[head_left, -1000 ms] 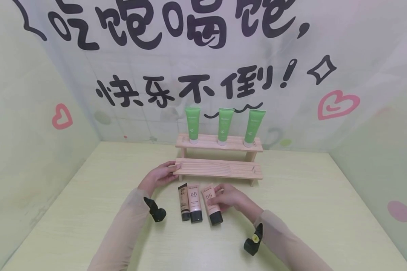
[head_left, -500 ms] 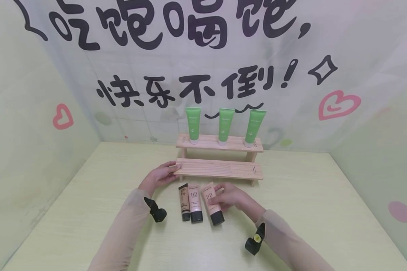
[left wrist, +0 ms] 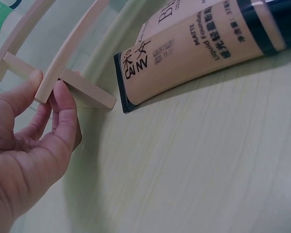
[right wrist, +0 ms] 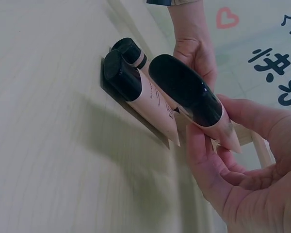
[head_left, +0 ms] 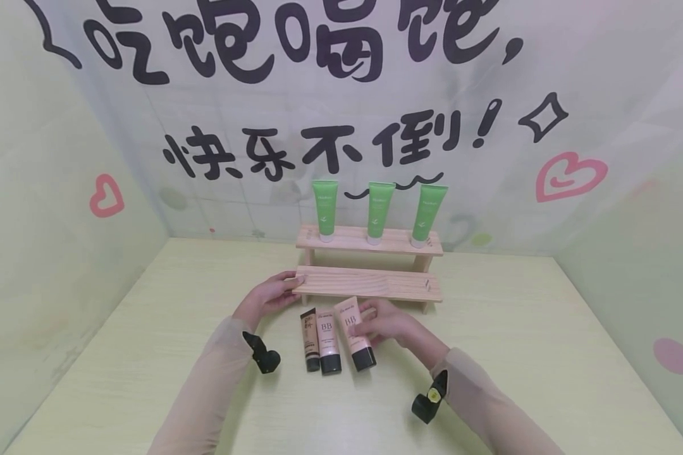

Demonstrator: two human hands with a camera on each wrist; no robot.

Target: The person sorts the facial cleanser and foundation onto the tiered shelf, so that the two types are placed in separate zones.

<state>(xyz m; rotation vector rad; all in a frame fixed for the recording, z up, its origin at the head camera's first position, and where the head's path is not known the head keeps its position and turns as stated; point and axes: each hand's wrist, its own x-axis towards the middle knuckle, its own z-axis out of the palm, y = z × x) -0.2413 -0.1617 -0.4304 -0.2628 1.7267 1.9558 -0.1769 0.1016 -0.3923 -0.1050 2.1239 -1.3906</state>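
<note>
My right hand (head_left: 388, 321) grips a pink BB cream tube (head_left: 354, 335) with a black cap, thumb on its front; the right wrist view shows this tube (right wrist: 189, 92) lifted off the table, cap toward the camera. With my left hand (head_left: 270, 295) I pinch the left end of the lower shelf of a two-tier wooden stand (head_left: 367, 282); the left wrist view shows thumb above the board and fingers below. Just left of the held tube lie a second pink BB tube (head_left: 327, 341) and a slimmer tan liquid foundation tube (left wrist: 179, 58), side by side.
On the stand's upper shelf (head_left: 341, 235) three green tubes (head_left: 378, 213) stand upright on their white caps. The pale table (head_left: 148, 354) meets side walls and a printed back wall (head_left: 250, 189) behind the stand.
The right hand has raised the pink tube off the table and moved it slightly toward the stand. My left hand keeps its hold on the shelf end.
</note>
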